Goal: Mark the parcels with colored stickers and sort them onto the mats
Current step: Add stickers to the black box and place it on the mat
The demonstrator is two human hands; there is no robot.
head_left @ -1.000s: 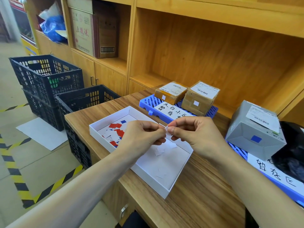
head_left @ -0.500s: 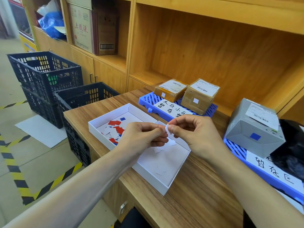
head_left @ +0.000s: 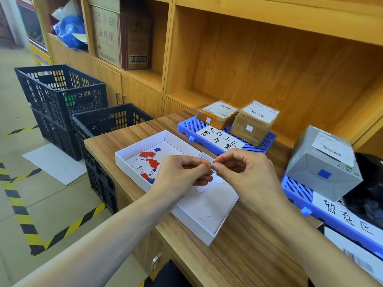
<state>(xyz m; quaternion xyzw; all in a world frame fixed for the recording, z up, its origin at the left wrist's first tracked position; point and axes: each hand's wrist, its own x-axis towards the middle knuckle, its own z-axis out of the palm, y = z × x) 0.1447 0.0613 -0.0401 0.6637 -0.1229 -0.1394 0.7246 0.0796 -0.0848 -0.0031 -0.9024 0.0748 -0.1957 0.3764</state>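
Above the white tray [head_left: 192, 221], my left hand [head_left: 182, 177] and my right hand [head_left: 246, 175] pinch one small white sticker [head_left: 211, 163] between their fingertips. Red, blue and white stickers [head_left: 148, 160] lie loose in the tray's left half. Two brown parcels [head_left: 216, 113] [head_left: 253, 122], each with a white sticker, sit on the far blue mat [head_left: 186, 126]. A grey parcel [head_left: 323, 164] with a blue sticker stands on the right blue mat [head_left: 294, 191].
Black crates [head_left: 60, 94] [head_left: 112, 121] stand on the floor left of the wooden table [head_left: 238, 253]. A black bag [head_left: 369, 195] lies beside the grey parcel. Wooden shelves rise behind the table. Another labelled parcel [head_left: 356, 257] shows at the lower right.
Both hands stayed together over the tray, still working the white sticker between their fingertips; the view shifted slightly.
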